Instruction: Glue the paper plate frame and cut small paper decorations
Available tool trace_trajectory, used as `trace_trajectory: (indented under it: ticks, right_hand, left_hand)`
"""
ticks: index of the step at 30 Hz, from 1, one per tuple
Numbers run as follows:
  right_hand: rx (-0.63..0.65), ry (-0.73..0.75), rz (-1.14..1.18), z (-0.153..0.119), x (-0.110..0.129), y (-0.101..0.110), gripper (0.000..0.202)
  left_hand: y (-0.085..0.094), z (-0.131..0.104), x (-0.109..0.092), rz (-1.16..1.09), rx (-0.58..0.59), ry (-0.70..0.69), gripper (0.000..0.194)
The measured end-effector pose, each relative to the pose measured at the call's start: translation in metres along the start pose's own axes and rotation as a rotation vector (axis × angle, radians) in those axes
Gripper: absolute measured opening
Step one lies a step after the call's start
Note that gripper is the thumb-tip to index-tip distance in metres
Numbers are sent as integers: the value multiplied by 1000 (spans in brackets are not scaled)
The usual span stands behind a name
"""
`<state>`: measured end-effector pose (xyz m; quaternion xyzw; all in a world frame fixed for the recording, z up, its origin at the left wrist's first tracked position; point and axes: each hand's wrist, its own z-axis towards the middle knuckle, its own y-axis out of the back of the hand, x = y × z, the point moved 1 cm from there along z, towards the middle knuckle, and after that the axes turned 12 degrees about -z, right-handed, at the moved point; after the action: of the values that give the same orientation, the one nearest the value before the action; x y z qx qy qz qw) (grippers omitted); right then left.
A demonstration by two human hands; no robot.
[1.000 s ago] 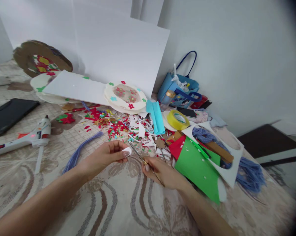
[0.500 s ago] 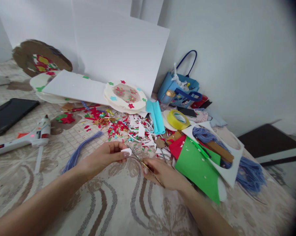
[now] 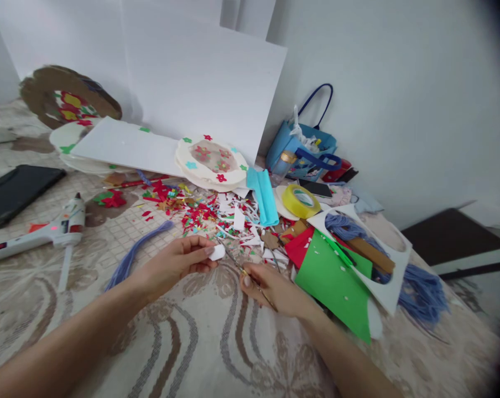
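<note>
Between the thumb and fingers of my left hand (image 3: 187, 256) is a small white piece of paper (image 3: 217, 253) with a rounded outline. My right hand (image 3: 270, 287) is closed round a pair of scissors (image 3: 232, 260), whose blades point up and left beside the paper's right edge. Whether the blades touch the paper I cannot tell. Just beyond both hands lies a heap of red, white and coloured paper scraps (image 3: 208, 215). A bundle of blue yarn (image 3: 139, 254) rests left of my left hand, and green sheet material (image 3: 337, 284) lies right of my right hand.
A glue gun (image 3: 59, 232) with a lit red light and a black phone (image 3: 20, 193) lie at left. Flower-trimmed white rings (image 3: 183, 160) stand behind the scraps. Yellow tape (image 3: 291, 202), a blue folded strip (image 3: 263, 199) and a blue bag (image 3: 303, 149) are at back right.
The white paper piece has turned in my left fingers and shows more of its face. The scissors have shifted slightly right of it. Everything else stays put.
</note>
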<state>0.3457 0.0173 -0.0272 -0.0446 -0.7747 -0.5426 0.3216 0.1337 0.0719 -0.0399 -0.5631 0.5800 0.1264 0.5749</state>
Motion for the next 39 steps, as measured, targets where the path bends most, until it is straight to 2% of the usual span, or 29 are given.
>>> trace_trajectory:
  ticks: [8,22,39]
  right_hand:
    - [6,-16,28,0,2,2,44]
    - [24,-11,43,0,8,3,48]
    - [42,39,42,0,6,3,42]
  left_hand:
    - [-3,-2,-2,5,-28,13,29]
    - [-4,-1,-3,0,-46,0,26]
    - [-6,-2,-4,28,2,13,24]
